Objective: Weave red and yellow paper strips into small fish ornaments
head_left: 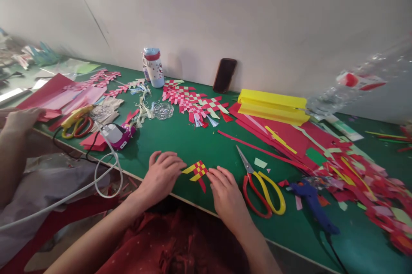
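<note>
A small woven paper fish (198, 169) in red and yellow strips lies by the table's front edge, between my hands. At its left, my left hand (163, 177) has its fingers bent together at the tip of a yellow strip; the thumb is hidden. My right hand (227, 192) pinches the red corner on the fish's right side. Just right of that hand rest scissors (257, 182) with one red and one yellow handle, blades pointing away. A red paper strip (257, 147) runs across the table beyond them.
A blue glue gun (313, 205) and paper scraps (367, 179) lie to the right. Behind are woven pieces (189, 100), a phone (225, 75), a bottle (154, 68) and yellow paper (273, 104). A white cable (106, 171) loops left, near another person's hand (22, 119).
</note>
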`<state>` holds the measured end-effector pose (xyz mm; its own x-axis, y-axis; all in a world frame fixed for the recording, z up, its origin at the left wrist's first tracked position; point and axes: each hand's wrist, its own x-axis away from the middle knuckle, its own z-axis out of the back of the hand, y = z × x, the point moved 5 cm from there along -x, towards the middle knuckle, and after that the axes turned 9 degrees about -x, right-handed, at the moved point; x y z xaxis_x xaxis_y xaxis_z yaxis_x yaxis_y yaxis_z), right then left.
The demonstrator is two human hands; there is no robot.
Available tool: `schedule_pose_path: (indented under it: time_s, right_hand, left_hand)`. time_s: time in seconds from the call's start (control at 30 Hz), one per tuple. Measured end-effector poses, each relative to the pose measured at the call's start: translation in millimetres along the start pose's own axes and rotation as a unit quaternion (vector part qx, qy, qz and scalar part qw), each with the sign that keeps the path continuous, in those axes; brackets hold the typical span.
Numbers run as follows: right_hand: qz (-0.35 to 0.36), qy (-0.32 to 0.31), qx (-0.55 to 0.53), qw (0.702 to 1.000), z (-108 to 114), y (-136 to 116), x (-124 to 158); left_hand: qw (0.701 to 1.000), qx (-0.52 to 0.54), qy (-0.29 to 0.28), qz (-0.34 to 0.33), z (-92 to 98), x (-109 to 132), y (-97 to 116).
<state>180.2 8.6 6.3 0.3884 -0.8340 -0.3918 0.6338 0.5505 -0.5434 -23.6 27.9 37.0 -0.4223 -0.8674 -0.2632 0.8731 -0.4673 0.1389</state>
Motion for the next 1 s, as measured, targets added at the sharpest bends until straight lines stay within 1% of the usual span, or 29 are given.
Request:
schedule_pose_path:
  time_s: [0.07, 0.13, 0.23, 0.3, 0.37, 0.47, 0.57, 0.7, 0.77, 0.83, 0.93, 1.0]
  right_hand:
    - [-0.007, 0.018, -0.006, 1.000, 0.3, 3.6, 2.6]
    - [-0.017, 0.039, -0.012, 0.999, 1.8, 6.8, 5.1]
    - [-0.024, 0.061, -0.018, 0.998, 4.7, 9.2, 8.3]
    - [-0.021, 0.069, -0.017, 0.997, 6.4, 8.8, 9.6]
    - [-0.013, 0.075, -0.013, 0.997, 7.8, 7.4, 10.3]
    - [0.001, 0.086, -0.003, 0.996, 8.7, 5.9, 10.5]
    - [0.004, 0.096, 0.006, 0.995, 7.1, 7.2, 10.9]
    - [0.012, 0.104, 0.005, 0.995, 5.2, 10.7, 11.3]
    - [0.011, 0.107, -0.007, 0.994, 8.6, 12.1, 9.7]
    - [0.000, 0.099, -0.031, 0.995, 16.1, 12.5, 4.7]
    - [-0.026, 0.048, -0.075, 0.996, 32.1, 10.6, -13.6]
    - [-0.045, 0.006, -0.093, 0.995, 43.2, 10.5, -34.8]
  left_hand:
    - [0.998, 0.008, 0.007, 0.055, 4.7, -9.3, -10.5]
    - [0.997, 0.018, -0.012, 0.080, 3.2, -21.1, -13.0]
    - [0.994, 0.027, -0.073, 0.076, -8.3, -39.6, -2.1]
    - [0.993, 0.033, -0.092, 0.067, -15.0, -49.7, 9.0]
    - [0.992, 0.040, -0.099, 0.060, -19.4, -56.9, 18.7]
    - [0.991, 0.057, -0.106, 0.060, -23.0, -61.8, 26.7]
    - [0.988, 0.090, -0.103, 0.067, -25.1, -62.0, 29.0]
    - [0.977, 0.172, -0.096, 0.080, -29.4, -61.1, 27.3]
    - [0.964, 0.231, -0.087, 0.097, -30.4, -62.7, 20.3]
    - [0.945, 0.296, -0.067, 0.126, -29.1, -67.2, 6.2]
    - [0.902, 0.392, -0.019, 0.182, -24.1, -79.7, -25.7]
    - [0.863, 0.453, 0.009, 0.223, -21.8, -90.2, -48.6]
